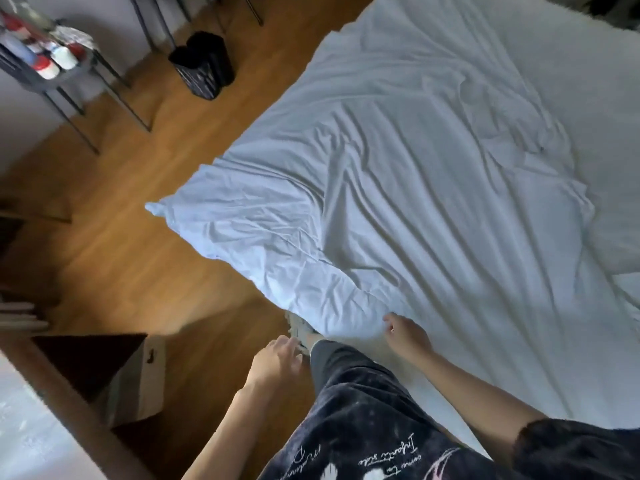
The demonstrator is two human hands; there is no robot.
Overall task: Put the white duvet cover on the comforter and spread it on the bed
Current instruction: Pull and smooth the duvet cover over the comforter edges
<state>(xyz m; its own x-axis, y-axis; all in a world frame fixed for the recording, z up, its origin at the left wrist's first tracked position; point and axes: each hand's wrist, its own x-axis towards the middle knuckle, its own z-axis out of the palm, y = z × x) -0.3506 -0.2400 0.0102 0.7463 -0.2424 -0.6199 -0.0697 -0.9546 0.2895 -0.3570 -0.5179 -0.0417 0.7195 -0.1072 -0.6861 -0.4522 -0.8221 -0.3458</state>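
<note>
The white duvet cover (398, 188) lies spread and wrinkled over the bed (588, 64), one corner (156, 209) sticking out past the bed's edge above the floor. My right hand (407, 336) pinches the cover's near edge with curled fingers. My left hand (277, 362) hangs just left of that edge, above the floor and my leg, fingers loosely bent and holding nothing. The comforter itself is hidden; I cannot tell whether it is inside the cover.
Wooden floor (156, 271) lies left of the bed. A black bin (204, 64) stands on it, with a small side table (52, 64) carrying bottles at top left. A cardboard box (138, 379) and a shelf unit (41, 410) sit at lower left.
</note>
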